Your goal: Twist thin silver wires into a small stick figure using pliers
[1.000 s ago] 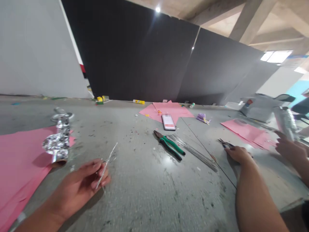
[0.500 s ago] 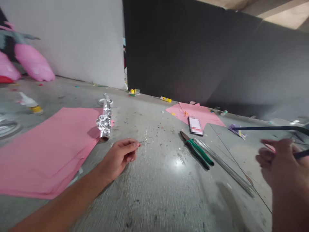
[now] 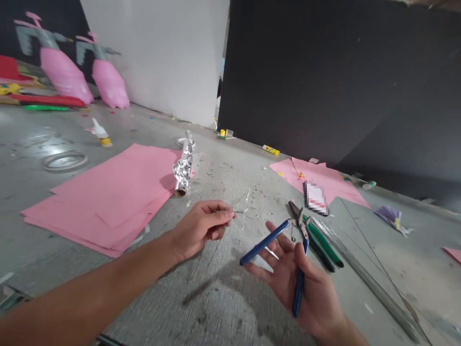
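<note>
My left hand (image 3: 207, 223) is closed, pinching a thin twisted wire (image 3: 240, 212) that ends in a small loop on its right. Blue-handled pliers (image 3: 299, 274) lie across the open palm of my right hand (image 3: 298, 283), handles spread wide, one between thumb and palm, the other over the fingers. Their jaws point up and away. Just behind them, green-handled pliers (image 3: 326, 247) rest on the grey surface beside a bundle of straight wires (image 3: 374, 288).
Pink sheets (image 3: 126, 192) lie at left with a foil roll (image 3: 183, 168) on their edge. Beyond stand a glue bottle (image 3: 102, 133) and a white ring (image 3: 65, 161). More pink paper (image 3: 324, 178), a phone-like object (image 3: 316, 198) and a purple piece (image 3: 391, 218) lie at right.
My right hand has come in from the far right with the blue-handled pliers, now beside the left hand. The view has turned left. My left hand still pinches the wire.
</note>
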The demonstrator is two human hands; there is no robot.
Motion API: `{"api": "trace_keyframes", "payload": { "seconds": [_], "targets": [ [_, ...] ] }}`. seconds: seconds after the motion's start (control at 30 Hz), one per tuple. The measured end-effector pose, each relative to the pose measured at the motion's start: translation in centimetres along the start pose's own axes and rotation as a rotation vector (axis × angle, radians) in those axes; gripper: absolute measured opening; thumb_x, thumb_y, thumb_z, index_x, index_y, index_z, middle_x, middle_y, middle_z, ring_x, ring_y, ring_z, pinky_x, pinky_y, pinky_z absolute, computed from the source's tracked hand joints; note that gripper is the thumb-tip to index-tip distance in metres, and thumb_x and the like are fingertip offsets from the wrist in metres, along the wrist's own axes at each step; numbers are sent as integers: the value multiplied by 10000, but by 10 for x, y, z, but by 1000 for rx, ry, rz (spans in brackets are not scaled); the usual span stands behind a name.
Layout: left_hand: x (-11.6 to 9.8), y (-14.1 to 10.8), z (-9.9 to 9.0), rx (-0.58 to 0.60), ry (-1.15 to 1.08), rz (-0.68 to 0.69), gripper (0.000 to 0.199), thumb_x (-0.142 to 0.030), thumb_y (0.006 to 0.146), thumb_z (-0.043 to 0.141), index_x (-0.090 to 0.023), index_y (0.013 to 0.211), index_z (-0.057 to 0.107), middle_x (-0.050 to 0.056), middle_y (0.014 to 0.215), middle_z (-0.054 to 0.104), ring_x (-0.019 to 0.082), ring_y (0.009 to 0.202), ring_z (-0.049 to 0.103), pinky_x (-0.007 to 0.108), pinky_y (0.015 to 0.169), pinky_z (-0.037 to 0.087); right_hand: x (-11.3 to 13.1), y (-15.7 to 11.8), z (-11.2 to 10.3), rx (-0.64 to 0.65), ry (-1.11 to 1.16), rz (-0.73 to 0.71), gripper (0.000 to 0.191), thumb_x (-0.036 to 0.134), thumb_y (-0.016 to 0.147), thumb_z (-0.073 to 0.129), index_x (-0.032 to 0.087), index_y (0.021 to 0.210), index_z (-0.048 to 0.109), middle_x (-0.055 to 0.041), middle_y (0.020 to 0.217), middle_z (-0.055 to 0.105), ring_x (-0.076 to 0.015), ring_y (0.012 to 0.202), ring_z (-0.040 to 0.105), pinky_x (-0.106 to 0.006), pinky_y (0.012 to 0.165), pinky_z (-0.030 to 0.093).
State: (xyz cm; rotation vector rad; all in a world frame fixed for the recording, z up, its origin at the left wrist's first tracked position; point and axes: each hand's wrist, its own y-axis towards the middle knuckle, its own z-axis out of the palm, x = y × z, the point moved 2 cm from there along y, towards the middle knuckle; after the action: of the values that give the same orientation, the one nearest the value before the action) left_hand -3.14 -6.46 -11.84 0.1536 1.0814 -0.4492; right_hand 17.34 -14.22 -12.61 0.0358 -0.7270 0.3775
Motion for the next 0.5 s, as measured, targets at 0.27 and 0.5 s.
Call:
{"api": "trace_keyframes", "payload": {
  "seconds": [0.27, 0.5],
  "targets": [
    [8, -3, 10, 117, 19, -90, 169, -266, 810, 703, -138, 705, 669, 28, 683, 658, 36, 404, 461, 214, 436, 315, -6, 4, -6, -5, -178, -95, 438, 515, 931, 439, 444, 1360, 485, -26, 1491, 471, -313, 1405, 384, -653, 1003, 416],
    [8, -10, 15, 176, 84, -118, 178, -289, 837, 689, -144, 734, 674, 41, 705, 667, 64, 436, 533, 208, 429, 395, 1, 1, -9, -128, -402, 2, 505, 563, 904, 430, 287, 1302, 574, -134, 1162, 617, -294, 912, 647, -546, 764, 562]
  ]
}}
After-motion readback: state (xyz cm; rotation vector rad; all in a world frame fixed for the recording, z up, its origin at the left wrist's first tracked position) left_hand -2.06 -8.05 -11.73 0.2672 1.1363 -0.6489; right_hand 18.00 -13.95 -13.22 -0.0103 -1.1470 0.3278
